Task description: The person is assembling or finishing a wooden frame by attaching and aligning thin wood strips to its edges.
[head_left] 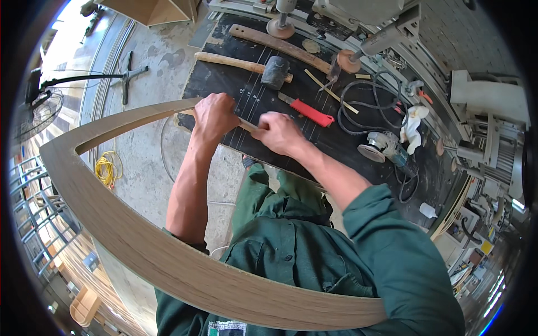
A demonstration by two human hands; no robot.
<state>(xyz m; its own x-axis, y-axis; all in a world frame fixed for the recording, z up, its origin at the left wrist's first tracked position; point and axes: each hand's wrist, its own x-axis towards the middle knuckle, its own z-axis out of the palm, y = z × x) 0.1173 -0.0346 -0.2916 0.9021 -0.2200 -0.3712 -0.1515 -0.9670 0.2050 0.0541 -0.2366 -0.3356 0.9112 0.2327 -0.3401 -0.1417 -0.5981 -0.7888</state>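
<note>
A large wood-grain frame piece (185,263) with a sharp corner at the left runs across in front of my body. One arm of it reaches up to the workbench edge. There my left hand (217,115) is closed around its end. My right hand (278,133) is closed on a narrow light wooden strip (247,124), which shows between the two hands. Whether this strip belongs to the frame piece is hidden by my fingers. Just beyond my right hand lies a red-handled utility knife (311,112); farther off is a black-headed mallet (274,73).
The black workbench (224,87) also bears a long wooden bar (280,47), an angle grinder (386,147), a coiled black cable (358,101) and a white cloth (413,127). Round clamp pads (280,29) stand along its far side. A yellow cord (107,169) lies on the floor.
</note>
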